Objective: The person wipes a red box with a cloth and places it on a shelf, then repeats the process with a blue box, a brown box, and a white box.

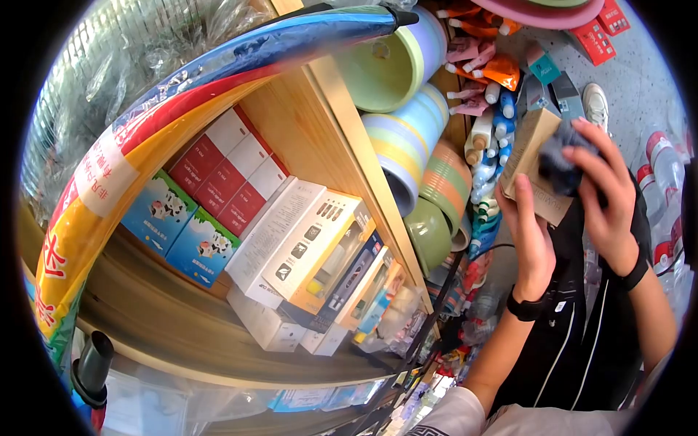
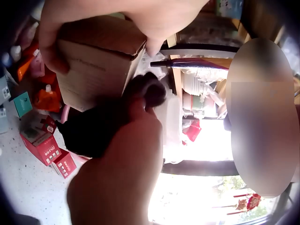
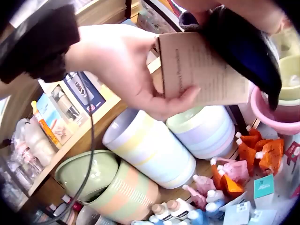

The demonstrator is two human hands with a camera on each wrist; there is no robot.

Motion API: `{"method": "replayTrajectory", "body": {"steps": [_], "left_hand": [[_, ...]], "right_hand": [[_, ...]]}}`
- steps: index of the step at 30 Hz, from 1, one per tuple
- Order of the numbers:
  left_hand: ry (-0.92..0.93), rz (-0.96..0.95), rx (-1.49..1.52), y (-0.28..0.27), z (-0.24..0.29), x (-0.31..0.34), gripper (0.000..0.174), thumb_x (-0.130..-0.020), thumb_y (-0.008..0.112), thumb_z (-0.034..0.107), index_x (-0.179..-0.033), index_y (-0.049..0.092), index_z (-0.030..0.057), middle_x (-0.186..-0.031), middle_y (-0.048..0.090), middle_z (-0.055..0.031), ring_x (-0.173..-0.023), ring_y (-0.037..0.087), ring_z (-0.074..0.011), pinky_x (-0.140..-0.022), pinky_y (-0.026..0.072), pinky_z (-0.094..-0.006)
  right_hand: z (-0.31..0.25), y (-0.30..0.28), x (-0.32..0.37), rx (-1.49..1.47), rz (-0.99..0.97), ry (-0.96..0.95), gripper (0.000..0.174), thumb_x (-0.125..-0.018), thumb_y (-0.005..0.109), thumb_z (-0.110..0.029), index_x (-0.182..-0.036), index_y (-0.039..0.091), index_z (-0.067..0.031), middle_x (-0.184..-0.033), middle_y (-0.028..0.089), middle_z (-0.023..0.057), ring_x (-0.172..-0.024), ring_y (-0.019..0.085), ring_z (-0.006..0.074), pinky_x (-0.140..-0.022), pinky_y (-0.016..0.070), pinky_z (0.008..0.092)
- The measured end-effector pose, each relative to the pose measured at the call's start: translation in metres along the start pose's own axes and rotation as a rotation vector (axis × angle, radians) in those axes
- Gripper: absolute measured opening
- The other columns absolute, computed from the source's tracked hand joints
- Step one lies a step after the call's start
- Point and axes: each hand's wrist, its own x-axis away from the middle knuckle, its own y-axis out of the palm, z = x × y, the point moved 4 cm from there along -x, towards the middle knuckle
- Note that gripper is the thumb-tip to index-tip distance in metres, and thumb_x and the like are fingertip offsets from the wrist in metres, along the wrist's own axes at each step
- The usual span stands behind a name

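Note:
My left hand point(image 1: 531, 243) grips a brown cardboard box point(image 1: 529, 138), fingers and thumb spread round its sides. Small printed lettering shows on the box's face in the right wrist view. Bunched in my right hand point(image 1: 609, 192) is a dark, soft cloth point(image 1: 561, 156), which overlaps the box's face. From the left wrist, the cloth point(image 2: 101, 129) looks black, with one part hanging loose beside the box point(image 2: 93, 70). The right wrist view shows a blue patch on the cloth point(image 3: 248, 51).
Left of the hands is a wooden shelf point(image 1: 327, 138) with red boxes point(image 1: 222, 171), cow-printed cartons point(image 1: 161, 214) and other packages. Striped buckets point(image 1: 407, 134), bottles point(image 1: 502, 120) and orange pouches point(image 1: 500, 71) stand beyond it. A furled colourful umbrella point(image 1: 211, 73) crosses the upper left.

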Motion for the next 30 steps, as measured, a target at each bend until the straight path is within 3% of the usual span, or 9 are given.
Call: {"method": "replayTrajectory", "body": {"steps": [6,12,14,17,21,24,28,29,30], "left_hand": [[-0.003,-0.075,-0.07,-0.029,0.001,-0.002,0.075,-0.107,0.044,0.061,-0.153,0.043,0.0026,-0.152,0.051,-0.0104,-0.138,0.049,-0.0237,-0.117,0.0365,-0.0406],[-0.04,-0.253,-0.071,-0.047,0.007,-0.005,0.075,-0.103,0.059,0.053,-0.156,0.04,0.0033,-0.155,0.048,-0.0108,-0.142,0.046,-0.025,-0.118,0.0362,-0.0434],[-0.026,-0.368,-0.083,-0.037,0.015,-0.004,0.093,-0.096,0.068,0.054,-0.162,0.029,0.0024,-0.157,0.044,-0.0117,-0.143,0.044,-0.0225,-0.119,0.0345,-0.039],[-0.037,-0.405,-0.086,-0.028,0.021,-0.006,0.084,-0.103,0.058,0.054,-0.164,0.027,0.0055,-0.161,0.041,-0.0109,-0.147,0.04,-0.0239,-0.121,0.031,-0.0412],[0.032,-0.357,-0.3,-0.028,0.023,-0.014,0.069,-0.11,0.044,0.05,-0.163,0.03,0.0079,-0.163,0.038,-0.0102,-0.15,0.037,-0.0249,-0.122,0.0307,-0.0435],[0.003,-0.21,-0.402,-0.035,0.018,-0.013,0.064,-0.113,0.041,0.045,-0.163,0.03,0.008,-0.163,0.038,-0.0094,-0.151,0.035,-0.0248,-0.122,0.0303,-0.0431],[0.258,-0.324,-0.519,-0.032,0.015,0.002,0.106,-0.095,0.072,0.055,-0.167,0.011,0.0073,-0.166,0.026,-0.0165,-0.149,0.034,-0.0284,-0.121,0.032,-0.0464],[0.314,-0.319,-0.69,-0.037,0.013,-0.001,0.126,-0.081,0.089,0.041,-0.167,0.002,0.006,-0.164,0.023,-0.0207,-0.148,0.034,-0.0296,-0.12,0.0319,-0.0459],[0.314,-0.318,-0.692,-0.034,0.014,0.0,0.126,-0.081,0.089,0.041,-0.167,0.002,0.006,-0.164,0.023,-0.0207,-0.148,0.034,-0.0296,-0.12,0.0319,-0.0459]], "right_hand": [[0.013,-0.003,-0.021,-0.339,0.014,0.416,0.043,-0.106,0.059,-0.025,-0.14,0.058,0.0006,-0.13,0.064,0.0035,-0.121,0.057,0.0112,-0.106,0.0411,0.025],[0.016,0.003,-0.037,-0.11,-0.155,0.328,0.041,-0.104,0.058,-0.024,-0.139,0.061,-0.0021,-0.125,0.066,0.0023,-0.115,0.06,0.01,-0.101,0.0436,0.0236],[0.021,0.001,-0.038,-0.112,-0.166,0.371,0.04,-0.105,0.057,-0.024,-0.138,0.062,-0.0023,-0.125,0.067,0.0026,-0.114,0.06,0.0099,-0.1,0.0442,0.0236],[0.028,0.002,-0.023,-0.578,-0.311,0.576,0.048,-0.108,0.051,-0.027,-0.149,0.052,-0.0022,-0.144,0.06,0.0062,-0.132,0.055,0.0134,-0.114,0.0397,0.0298],[0.03,-0.005,0.003,-0.668,-0.118,0.607,0.054,-0.108,0.05,-0.029,-0.155,0.044,-0.0031,-0.15,0.056,0.0058,-0.138,0.051,0.0148,-0.116,0.037,0.0297],[0.033,-0.005,0.015,-0.699,-0.23,0.493,0.05,-0.109,0.048,-0.025,-0.152,0.045,-0.0014,-0.145,0.059,0.0061,-0.132,0.056,0.0137,-0.113,0.0416,0.0285],[0.049,0.003,0.026,-0.645,-0.208,0.519,0.049,-0.109,0.049,-0.03,-0.15,0.05,-0.0025,-0.146,0.058,0.0057,-0.133,0.054,0.014,-0.114,0.0397,0.0291],[0.049,0.004,0.026,-0.645,-0.208,0.519,0.049,-0.109,0.049,-0.03,-0.15,0.05,-0.0025,-0.146,0.058,0.0057,-0.133,0.054,0.014,-0.114,0.0397,0.0291],[0.051,0.008,0.029,-0.714,-0.183,0.632,0.045,-0.11,0.048,-0.028,-0.147,0.053,-0.0027,-0.139,0.063,0.0064,-0.126,0.06,0.014,-0.109,0.0451,0.0301]]}}
